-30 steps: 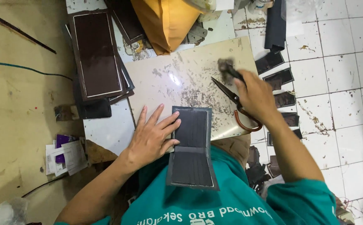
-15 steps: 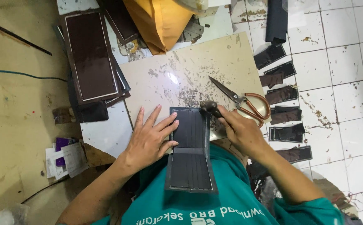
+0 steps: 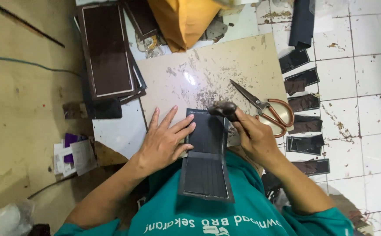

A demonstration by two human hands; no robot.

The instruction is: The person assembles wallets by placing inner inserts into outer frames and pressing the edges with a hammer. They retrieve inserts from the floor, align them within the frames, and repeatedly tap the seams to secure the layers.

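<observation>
A dark leather wallet piece [image 3: 208, 155] lies open, half on a beige work slab [image 3: 208, 70] and half on my lap. My left hand [image 3: 164, 142] presses flat on the wallet's left edge, fingers spread. My right hand [image 3: 254, 137] grips a small dark hammer [image 3: 223, 108], whose head rests at the wallet's top right corner. Scissors [image 3: 264, 109] with orange-brown handles lie on the slab just right of the hammer.
A stack of dark brown leather panels [image 3: 105, 50] sits at the upper left. An orange-yellow bag [image 3: 181, 19] lies at the top. Several cut dark leather pieces [image 3: 304, 102] line the white tiled floor on the right. Papers [image 3: 74, 155] lie at the left.
My right hand put the scissors down on the slab and now holds the small hammer at the wallet's top right corner. My left hand has stayed on the wallet.
</observation>
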